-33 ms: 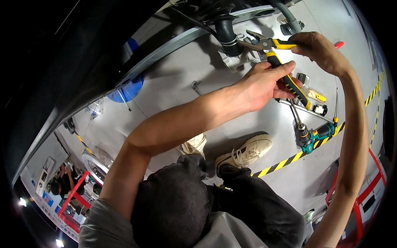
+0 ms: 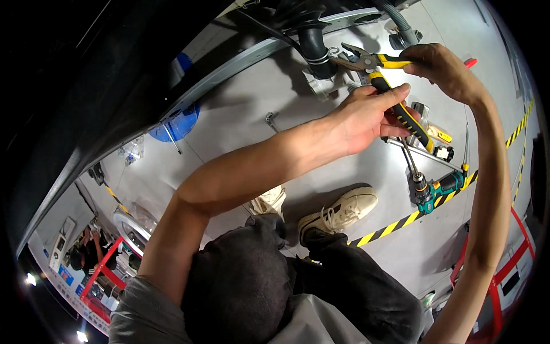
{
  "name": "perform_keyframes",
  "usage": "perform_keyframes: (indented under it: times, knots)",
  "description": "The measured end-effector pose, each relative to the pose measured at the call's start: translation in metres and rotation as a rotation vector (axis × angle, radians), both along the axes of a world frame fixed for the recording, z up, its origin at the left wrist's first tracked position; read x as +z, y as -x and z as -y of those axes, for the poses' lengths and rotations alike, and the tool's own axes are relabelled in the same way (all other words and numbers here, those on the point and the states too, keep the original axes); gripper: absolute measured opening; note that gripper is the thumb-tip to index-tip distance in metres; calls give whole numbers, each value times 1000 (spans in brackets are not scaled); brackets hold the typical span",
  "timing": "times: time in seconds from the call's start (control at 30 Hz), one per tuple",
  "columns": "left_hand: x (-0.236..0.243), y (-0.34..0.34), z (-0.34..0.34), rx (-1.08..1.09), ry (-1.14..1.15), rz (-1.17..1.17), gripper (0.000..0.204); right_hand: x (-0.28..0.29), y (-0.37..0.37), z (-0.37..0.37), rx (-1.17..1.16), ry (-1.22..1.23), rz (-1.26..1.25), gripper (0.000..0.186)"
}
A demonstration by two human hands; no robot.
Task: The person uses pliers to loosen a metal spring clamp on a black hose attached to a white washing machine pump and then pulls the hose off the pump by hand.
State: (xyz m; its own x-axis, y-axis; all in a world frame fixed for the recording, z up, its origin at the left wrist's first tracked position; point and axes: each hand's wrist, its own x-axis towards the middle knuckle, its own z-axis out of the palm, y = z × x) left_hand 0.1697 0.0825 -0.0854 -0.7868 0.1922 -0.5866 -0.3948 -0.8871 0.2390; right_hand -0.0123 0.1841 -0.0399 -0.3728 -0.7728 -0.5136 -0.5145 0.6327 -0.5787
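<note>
A pair of pliers with yellow and black handles stands with its jaws spread beside a wire hose clamp. The clamp sits around the lower end of a black rubber hose. My left hand is closed on the lower handle, thumb along its top. The upper handle is gripped by my right hand, whose fingers are partly hidden. Just under the hose is a pale plastic fitting. Whether the jaws touch the clamp, I cannot tell.
A teal and black cordless drill lies by yellow-black floor tape. Small tools and parts lie past my left hand. A bent metal tool and a blue round object are further left. A grey corrugated hose hangs at the top.
</note>
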Motion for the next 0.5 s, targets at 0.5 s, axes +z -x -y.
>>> perform_keyframes:
  times: [0.5]
  knots:
    - [1,9,-1,126,-67,8,18,17,-3,2,122,-16,-195,58]
